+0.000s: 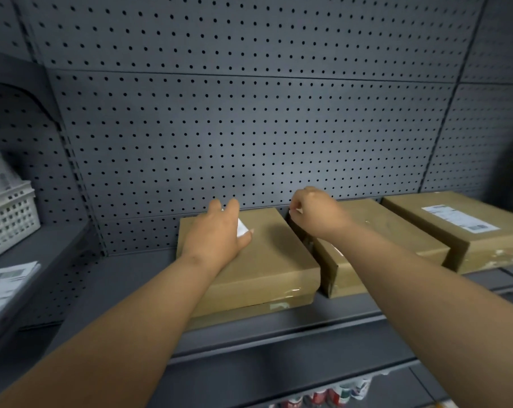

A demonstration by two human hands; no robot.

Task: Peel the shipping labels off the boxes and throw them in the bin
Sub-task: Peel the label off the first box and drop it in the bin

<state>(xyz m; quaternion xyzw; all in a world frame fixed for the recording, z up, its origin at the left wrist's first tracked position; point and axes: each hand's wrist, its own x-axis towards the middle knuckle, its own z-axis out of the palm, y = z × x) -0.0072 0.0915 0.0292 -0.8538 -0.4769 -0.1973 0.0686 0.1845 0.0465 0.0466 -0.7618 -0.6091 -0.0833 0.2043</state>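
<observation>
Far left: white basket (9,214) on a side shelf, printed papers (5,279) lying below it. Grey shelf (125,278) backed by a pegboard (249,128). Three brown boxes in a row on the shelf. Left hand (217,234) spread flat on the left box (267,260), grip wide, fingers covering most of a white label (242,226) near the box's back edge; only a corner of it showing. Right hand (311,212) closed into a narrow pinch over the back corner of the middle box (381,231), a small white scrap (296,212) between the fingertips; whether torn free or attached, cannot tell. Right box (455,228) with a full label on top (459,218), untouched.
</observation>
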